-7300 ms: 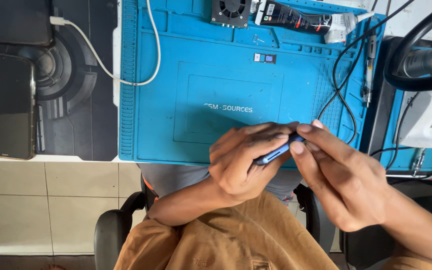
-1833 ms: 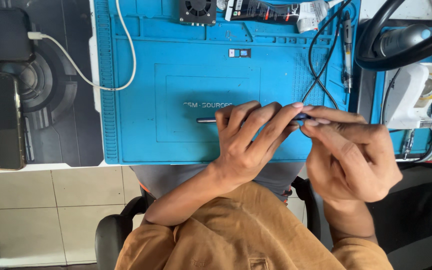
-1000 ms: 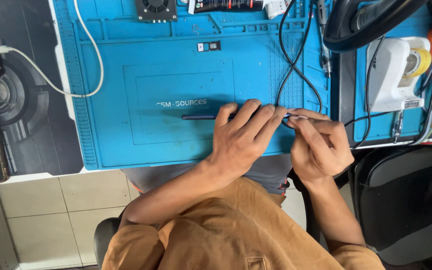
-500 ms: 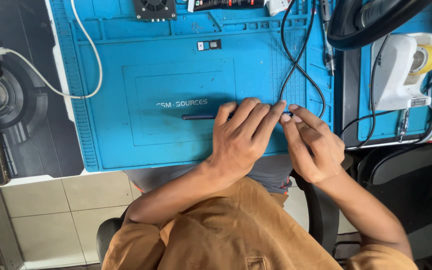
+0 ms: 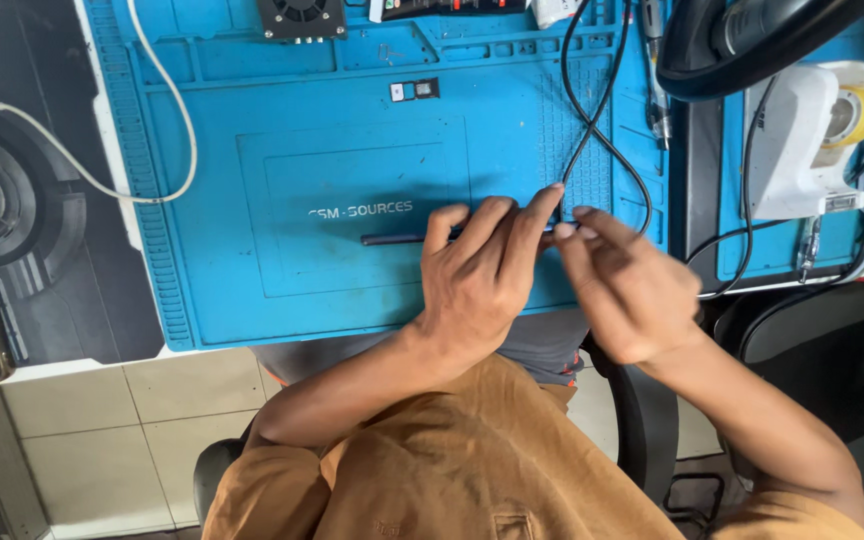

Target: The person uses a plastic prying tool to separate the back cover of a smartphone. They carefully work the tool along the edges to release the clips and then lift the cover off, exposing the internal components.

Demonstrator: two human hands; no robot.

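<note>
A thin dark rod-like tool, perhaps a slim screwdriver or stylus, lies flat on the blue silicone work mat, its free end pointing left and its other end hidden under the fingers. The left hand rests palm-down over that end, fingers stretched forward and pressing on it, so it pins the tool rather than gripping it. The right hand sits just beside, its fingertips narrowed to a pinch that meets the left fingertips; whether anything small is caught there cannot be told, as the spot is blurred. By the look of things, the work is in mid-handling: the tool is down on the mat, not lifted, and nothing looks finished or set aside. A looped black cable runs down the mat to the fingertips. Farther out lie a white cable, a small black fan at the top edge, and a white tape dispenser at the right.
</note>
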